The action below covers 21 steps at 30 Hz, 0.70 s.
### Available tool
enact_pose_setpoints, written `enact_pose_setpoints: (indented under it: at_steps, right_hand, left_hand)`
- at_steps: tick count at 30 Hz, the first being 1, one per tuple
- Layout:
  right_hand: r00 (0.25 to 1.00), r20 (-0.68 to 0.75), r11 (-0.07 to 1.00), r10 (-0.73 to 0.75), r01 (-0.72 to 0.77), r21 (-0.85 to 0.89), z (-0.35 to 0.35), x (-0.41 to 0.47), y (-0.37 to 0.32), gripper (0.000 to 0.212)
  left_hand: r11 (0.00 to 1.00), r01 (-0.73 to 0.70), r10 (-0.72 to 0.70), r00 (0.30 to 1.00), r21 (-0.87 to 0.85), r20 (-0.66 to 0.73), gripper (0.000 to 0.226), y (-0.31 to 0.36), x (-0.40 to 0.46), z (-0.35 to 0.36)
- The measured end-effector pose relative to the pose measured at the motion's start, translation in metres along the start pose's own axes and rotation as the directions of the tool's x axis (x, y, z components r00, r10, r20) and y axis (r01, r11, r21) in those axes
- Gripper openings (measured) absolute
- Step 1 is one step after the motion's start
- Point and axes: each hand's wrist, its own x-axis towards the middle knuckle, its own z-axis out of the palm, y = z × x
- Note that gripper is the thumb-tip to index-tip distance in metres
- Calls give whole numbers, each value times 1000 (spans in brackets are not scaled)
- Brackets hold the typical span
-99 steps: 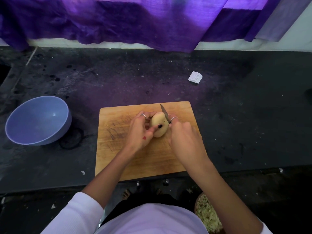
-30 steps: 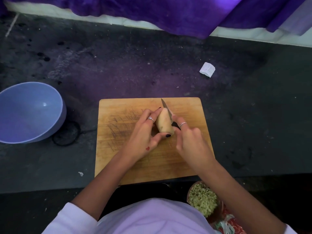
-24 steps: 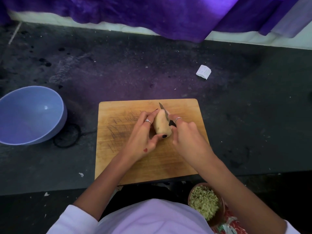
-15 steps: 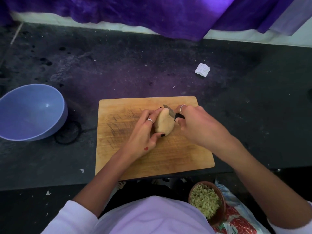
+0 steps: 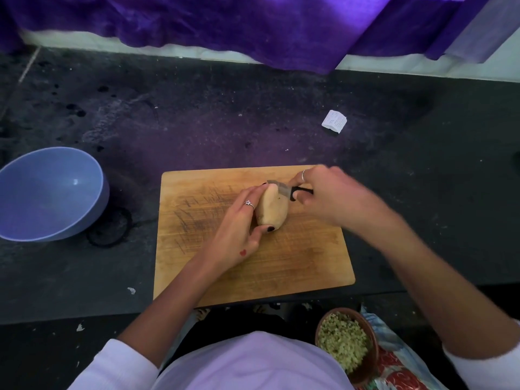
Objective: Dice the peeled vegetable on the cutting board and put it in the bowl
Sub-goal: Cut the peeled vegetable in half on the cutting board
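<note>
Over at the far left, a blue bowl (image 5: 50,192) sits tilted on the dark countertop (image 5: 197,119), well apart from the wooden cutting board (image 5: 211,263) at the middle of the scene. On the board's far half lies the peeled vegetable (image 5: 273,209), pale yellow and whole. From its left side the left hand (image 5: 239,226) steadies it, fingers curved over the far end and thumb pressed against the near end. Just right of that, a knife (image 5: 284,190) meets the vegetable's far right end, its blade lying across the top; the right hand (image 5: 329,195) has its fingers curled around the black handle. Farther right, toward the wall, a small white paper scrap (image 5: 334,121) lies on the countertop. Below the counter's near edge, at the right, a brown bowl (image 5: 349,344) holds chopped greenish bits.
</note>
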Motion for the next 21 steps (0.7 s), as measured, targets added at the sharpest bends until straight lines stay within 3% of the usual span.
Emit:
enact_pose_setpoints:
  at_steps: [6, 14, 19, 21]
  right_hand:
    - [984, 177, 999, -7, -2, 50, -30, 10, -2, 17]
    - [998, -5, 998, -63, 63, 28, 18, -6, -6, 21]
    - [992, -112, 998, -58, 57, -11, 65, -18, -10, 55]
    - [987, -154, 998, -53, 55, 11, 72, -19, -5, 57]
  left_hand:
    - [999, -36, 36, 999, 2, -2, 79, 0, -2, 1]
    - [1000, 1, -2, 999, -24, -41, 76, -4, 4, 2]
    - [999, 25, -25, 999, -23, -42, 74, -10, 4, 1]
    - [999, 22, -23, 999, -25, -41, 74, -8, 4, 0]
